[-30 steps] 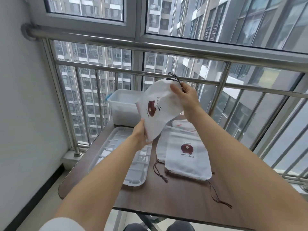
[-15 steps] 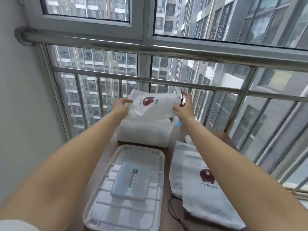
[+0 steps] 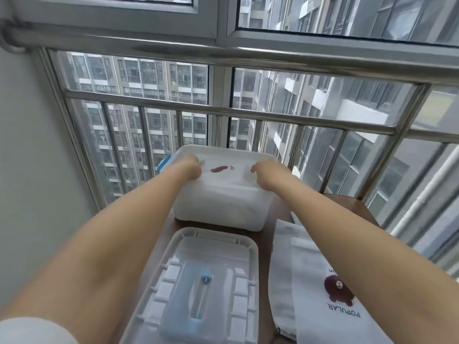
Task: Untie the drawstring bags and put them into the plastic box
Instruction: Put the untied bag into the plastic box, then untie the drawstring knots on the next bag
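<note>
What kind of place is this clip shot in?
Probably an enclosed apartment balcony, high up. A steel railing runs along the windows, other tower blocks fill the view, and a small wooden table stands against the rail.

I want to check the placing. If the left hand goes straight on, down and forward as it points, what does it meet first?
Probably the white drawstring bag under the left hand, lying in the plastic box; depth is unclear.

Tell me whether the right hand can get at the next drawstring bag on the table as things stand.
Probably yes. The right hand is at the bag in the plastic box, while the next bag lies uncovered on the table, right beneath that forearm. Nothing blocks it.
</note>
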Action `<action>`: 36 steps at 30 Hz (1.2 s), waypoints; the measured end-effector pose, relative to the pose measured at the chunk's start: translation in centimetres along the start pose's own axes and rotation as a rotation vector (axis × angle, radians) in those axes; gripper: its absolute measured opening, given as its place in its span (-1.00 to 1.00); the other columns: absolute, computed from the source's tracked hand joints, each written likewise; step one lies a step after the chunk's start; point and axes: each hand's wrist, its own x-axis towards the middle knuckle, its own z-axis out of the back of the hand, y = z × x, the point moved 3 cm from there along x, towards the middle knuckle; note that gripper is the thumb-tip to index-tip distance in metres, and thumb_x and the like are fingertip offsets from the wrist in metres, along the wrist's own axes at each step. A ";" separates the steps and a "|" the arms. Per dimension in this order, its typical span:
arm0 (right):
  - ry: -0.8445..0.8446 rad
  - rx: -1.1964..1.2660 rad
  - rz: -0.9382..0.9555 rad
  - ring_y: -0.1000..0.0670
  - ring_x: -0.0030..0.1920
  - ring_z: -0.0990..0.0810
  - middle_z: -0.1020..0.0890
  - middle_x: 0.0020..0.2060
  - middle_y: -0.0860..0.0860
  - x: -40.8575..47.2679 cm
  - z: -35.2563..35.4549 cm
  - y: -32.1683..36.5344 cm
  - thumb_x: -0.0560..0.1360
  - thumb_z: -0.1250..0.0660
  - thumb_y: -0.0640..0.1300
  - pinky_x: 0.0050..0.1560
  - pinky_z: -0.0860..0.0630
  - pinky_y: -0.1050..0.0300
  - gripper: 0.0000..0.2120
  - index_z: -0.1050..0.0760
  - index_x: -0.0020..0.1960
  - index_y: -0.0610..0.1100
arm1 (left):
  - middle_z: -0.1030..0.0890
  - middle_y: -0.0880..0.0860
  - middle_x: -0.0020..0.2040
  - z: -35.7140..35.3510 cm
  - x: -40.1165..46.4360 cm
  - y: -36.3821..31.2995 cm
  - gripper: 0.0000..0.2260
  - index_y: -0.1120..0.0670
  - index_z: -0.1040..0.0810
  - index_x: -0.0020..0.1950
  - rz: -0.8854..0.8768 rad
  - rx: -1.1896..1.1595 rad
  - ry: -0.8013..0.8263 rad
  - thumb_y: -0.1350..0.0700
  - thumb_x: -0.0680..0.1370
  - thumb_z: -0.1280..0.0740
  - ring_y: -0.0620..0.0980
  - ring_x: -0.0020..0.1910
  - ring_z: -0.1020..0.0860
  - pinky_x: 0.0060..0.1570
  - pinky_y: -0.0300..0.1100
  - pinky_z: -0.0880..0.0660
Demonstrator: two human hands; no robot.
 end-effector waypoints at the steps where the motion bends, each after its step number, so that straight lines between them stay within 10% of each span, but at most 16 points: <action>1: 0.040 -0.026 0.004 -0.19 0.23 -0.46 -0.43 0.29 -0.14 0.3 -0.2 0.1 0.51 -0.08 -0.36 0.22 -0.46 -0.08 -0.55 -0.36 0.36 -0.12 | -0.41 0.18 0.32 -0.3 0.1 -0.2 -0.65 0.26 -0.27 0.41 0.008 0.049 0.042 0.20 0.64 -0.04 0.15 0.29 -0.41 0.25 -0.09 -0.35; 17: -0.375 0.601 -0.036 -0.11 0.20 -0.48 -0.52 0.16 -0.13 -13.1 -1.2 -4.5 0.50 -0.18 -0.27 0.20 -0.42 0.01 -0.65 -0.48 0.26 -0.11 | -0.55 0.10 0.22 -2.4 -11.3 -8.4 -0.70 0.13 -0.53 0.24 -0.436 -0.477 -0.342 0.26 0.55 -0.16 0.06 0.18 -0.52 0.20 -0.06 -0.44; 29: 0.033 0.433 -0.070 -0.08 0.33 -0.38 -0.46 0.28 -0.06 -28.5 -10.1 -9.5 0.52 -0.25 0.05 0.29 -0.35 -0.05 -0.58 -0.41 0.33 -0.07 | -0.58 0.12 0.19 -12.8 -24.0 -10.6 -0.70 0.14 -0.55 0.20 -0.497 -0.329 0.002 0.28 0.53 -0.17 0.09 0.19 -0.51 0.18 -0.14 -0.42; 36: 0.190 0.433 0.067 -0.03 0.49 -0.09 -0.15 0.49 -0.01 -32.7 -12.6 -11.2 0.41 -0.38 0.16 0.47 -0.10 0.03 -0.24 -0.13 0.49 0.01 | -0.43 0.06 0.30 -17.0 -27.8 -10.5 -0.36 0.02 -0.39 0.36 -0.617 0.039 0.272 -0.19 0.36 -0.45 0.03 0.32 -0.36 0.31 -0.08 -0.32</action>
